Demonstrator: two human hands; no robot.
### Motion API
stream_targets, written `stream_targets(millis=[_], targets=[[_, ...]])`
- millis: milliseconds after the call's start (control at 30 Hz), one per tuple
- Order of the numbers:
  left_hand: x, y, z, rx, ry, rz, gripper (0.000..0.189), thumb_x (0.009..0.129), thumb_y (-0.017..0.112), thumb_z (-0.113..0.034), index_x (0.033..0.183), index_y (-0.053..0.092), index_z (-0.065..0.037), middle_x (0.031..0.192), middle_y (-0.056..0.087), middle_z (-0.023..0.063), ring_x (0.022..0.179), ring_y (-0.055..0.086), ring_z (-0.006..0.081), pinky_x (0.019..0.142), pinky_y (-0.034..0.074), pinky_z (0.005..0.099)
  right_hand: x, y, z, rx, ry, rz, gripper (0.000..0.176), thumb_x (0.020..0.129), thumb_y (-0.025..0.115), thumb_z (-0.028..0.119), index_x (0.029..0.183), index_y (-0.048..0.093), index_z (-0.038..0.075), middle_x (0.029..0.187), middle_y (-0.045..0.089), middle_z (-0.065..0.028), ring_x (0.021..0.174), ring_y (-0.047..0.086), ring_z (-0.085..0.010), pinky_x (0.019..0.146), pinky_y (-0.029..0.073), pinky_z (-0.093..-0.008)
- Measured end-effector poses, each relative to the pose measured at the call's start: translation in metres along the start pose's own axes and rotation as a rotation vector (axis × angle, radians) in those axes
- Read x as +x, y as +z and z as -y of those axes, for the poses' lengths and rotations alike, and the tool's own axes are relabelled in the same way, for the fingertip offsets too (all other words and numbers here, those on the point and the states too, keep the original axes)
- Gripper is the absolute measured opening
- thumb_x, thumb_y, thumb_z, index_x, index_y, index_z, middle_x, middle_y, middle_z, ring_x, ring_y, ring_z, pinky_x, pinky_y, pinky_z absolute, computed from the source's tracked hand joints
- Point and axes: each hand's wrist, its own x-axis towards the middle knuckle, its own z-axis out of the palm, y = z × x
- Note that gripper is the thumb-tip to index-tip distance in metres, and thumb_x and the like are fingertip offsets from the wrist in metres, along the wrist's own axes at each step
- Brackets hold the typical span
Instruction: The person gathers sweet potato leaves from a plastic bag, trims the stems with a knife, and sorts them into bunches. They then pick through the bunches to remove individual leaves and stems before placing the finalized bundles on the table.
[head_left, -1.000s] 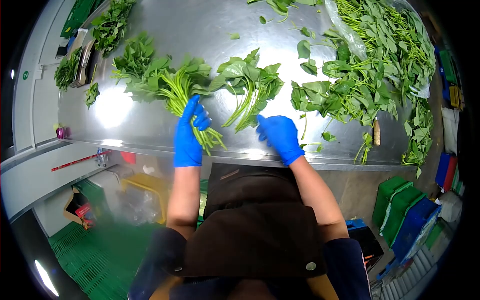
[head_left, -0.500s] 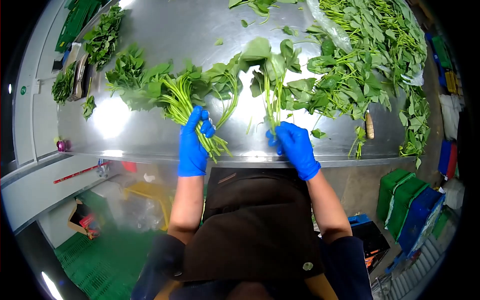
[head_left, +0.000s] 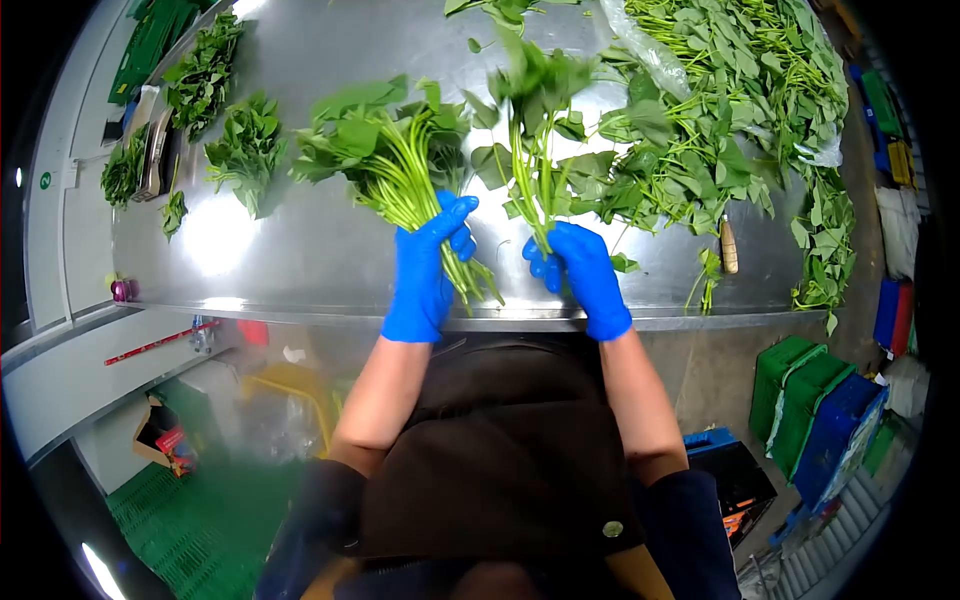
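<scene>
My left hand [head_left: 430, 265], in a blue glove, is closed round a thick bunch of leafy green stems [head_left: 400, 165], leaves pointing up and away, cut ends poking out below the fist. To its right my right hand [head_left: 580, 268], gloved in blue too, pinches a thinner bundle of leafy stems [head_left: 532, 165] near the lower ends. The top leaves of that bundle are smeared by motion. Both hands are above the near edge of the metal table [head_left: 310, 280]. A separate leafy bunch [head_left: 247, 150] lies on the table to the left.
A large heap of leafy stems [head_left: 700, 150] covers the table's right side, with clear plastic [head_left: 655, 50] in it. A wooden-handled tool [head_left: 728, 245] lies near the front edge. More bunches [head_left: 205, 75] lie far left. Green crates [head_left: 790, 400] stand on the floor at right.
My left hand has moved right with its bunch, closer to my right hand. My right hand has risen slightly with its stems. The bunch on the left now lies apart from the held one.
</scene>
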Motion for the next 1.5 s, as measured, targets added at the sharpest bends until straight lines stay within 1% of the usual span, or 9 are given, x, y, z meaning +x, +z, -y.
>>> stream_targets(millis=[100, 267, 600, 767, 933, 1033, 1167, 1367, 1500], targets=[[0.005, -0.004, -0.002, 0.016, 0.042, -0.085, 0.022, 0.076, 0.068, 0.002, 0.091, 0.052, -0.004, 0.073, 0.058, 0.0054, 0.051, 0.047, 0.0095, 0.045, 0.037, 0.0236, 0.005, 0.002, -0.010, -0.127, 0.209, -0.145, 0.023, 0.089, 0.051, 0.019, 0.088, 0.065, 0.001, 0.073, 0.064, -0.0038, 0.056, 0.054, -0.0084, 0.051, 0.043, -0.0229], [0.016, -0.008, 0.018, 0.225, 0.016, -0.092, 0.017, 0.077, 0.071, -0.005, 0.090, 0.061, -0.001, 0.069, 0.059, 0.0037, 0.052, 0.053, 0.0103, 0.046, 0.041, 0.0226, 0.002, 0.020, -0.007, -0.096, 0.090, -0.037, 0.022, 0.087, 0.060, 0.017, 0.100, 0.066, 0.001, 0.080, 0.067, -0.0060, 0.056, 0.052, -0.0070, 0.053, 0.044, -0.0208], [0.014, -0.010, 0.015, 0.324, 0.020, -0.036, 0.018, 0.072, 0.072, -0.002, 0.085, 0.059, -0.002, 0.063, 0.056, 0.0043, 0.048, 0.051, 0.0122, 0.043, 0.041, 0.0243, 0.012, 0.039, -0.009, -0.185, 0.068, 0.041, 0.016, 0.087, 0.061, 0.013, 0.091, 0.067, -0.001, 0.078, 0.066, -0.0044, 0.055, 0.053, -0.0067, 0.053, 0.044, -0.0212], [0.029, -0.030, 0.006, 0.257, 0.100, -0.190, 0.017, 0.072, 0.071, 0.000, 0.083, 0.058, -0.002, 0.062, 0.056, 0.0038, 0.047, 0.051, 0.0112, 0.043, 0.040, 0.0235, 0.018, 0.036, -0.007, 0.062, 0.052, -0.314, 0.018, 0.088, 0.056, 0.014, 0.093, 0.067, 0.000, 0.083, 0.069, -0.0067, 0.052, 0.050, -0.0072, 0.051, 0.041, -0.0211], [0.043, -0.055, 0.010, 0.351, -0.013, -0.181, 0.014, 0.073, 0.069, 0.000, 0.081, 0.059, -0.001, 0.062, 0.055, 0.0036, 0.048, 0.050, 0.0108, 0.042, 0.039, 0.0231, 0.016, 0.029, -0.008, -0.034, -0.016, -0.368, 0.020, 0.089, 0.058, 0.015, 0.099, 0.065, -0.001, 0.081, 0.068, -0.0061, 0.055, 0.051, -0.0057, 0.052, 0.044, -0.0211], [0.034, -0.052, 0.002, 0.355, 0.154, -0.301, 0.013, 0.073, 0.068, -0.001, 0.081, 0.059, -0.001, 0.063, 0.055, 0.0039, 0.048, 0.050, 0.0106, 0.042, 0.038, 0.0228, 0.014, 0.023, -0.010, -0.136, -0.089, -0.414, 0.019, 0.089, 0.059, 0.015, 0.099, 0.065, 0.000, 0.082, 0.069, -0.0059, 0.055, 0.051, -0.0056, 0.052, 0.044, -0.0217], [0.006, -0.014, -0.023, 0.285, 0.257, -0.168, 0.017, 0.074, 0.069, -0.002, 0.086, 0.056, -0.001, 0.064, 0.054, 0.0045, 0.047, 0.048, 0.0113, 0.042, 0.038, 0.0232, 0.010, 0.026, -0.003, -0.369, -0.091, -0.400, 0.014, 0.087, 0.060, 0.014, 0.090, 0.065, 0.002, 0.067, 0.063, -0.0049, 0.051, 0.050, -0.0076, 0.050, 0.044, -0.0229], [0.007, 0.028, -0.006, 0.466, 0.108, -0.020, 0.018, 0.074, 0.071, -0.003, 0.088, 0.061, 0.002, 0.069, 0.060, 0.0056, 0.049, 0.052, 0.0111, 0.044, 0.040, 0.0225, 0.010, 0.041, -0.004, -1.057, -0.621, -0.367, 0.011, 0.081, 0.066, 0.015, 0.090, 0.066, 0.008, 0.066, 0.061, -0.0097, 0.050, 0.058, -0.0210, 0.047, 0.044, -0.0304], [0.009, 0.021, 0.009, 0.421, 0.102, -0.031, 0.015, 0.073, 0.071, 0.000, 0.081, 0.059, -0.001, 0.067, 0.058, 0.0050, 0.047, 0.051, 0.0112, 0.044, 0.041, 0.0222, 0.010, 0.046, -0.004, -1.075, -0.612, -0.259, 0.013, 0.081, 0.066, 0.017, 0.092, 0.067, 0.010, 0.071, 0.062, -0.0111, 0.055, 0.059, -0.0273, 0.050, 0.046, -0.0327]])
